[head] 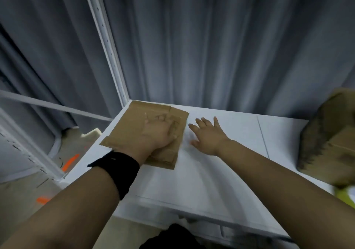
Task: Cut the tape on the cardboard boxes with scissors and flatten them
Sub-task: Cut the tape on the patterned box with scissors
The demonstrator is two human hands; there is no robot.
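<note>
A flattened brown cardboard box (126, 125) lies at the far left corner of the white table (221, 162). My left hand (159, 131), with a black wristband on the forearm, rests flat on the flattened cardboard with fingers spread. My right hand (207, 133) hovers or rests open just right of the cardboard, fingers spread over the table. A still-standing cardboard box (326, 143) sits at the table's right edge, blurred. No scissors are in view.
Grey curtains hang behind the table. A white metal post (107, 43) rises at the table's far left corner. Orange marks (70, 161) show on the floor at left. Something yellow-green (345, 195) peeks below the right box.
</note>
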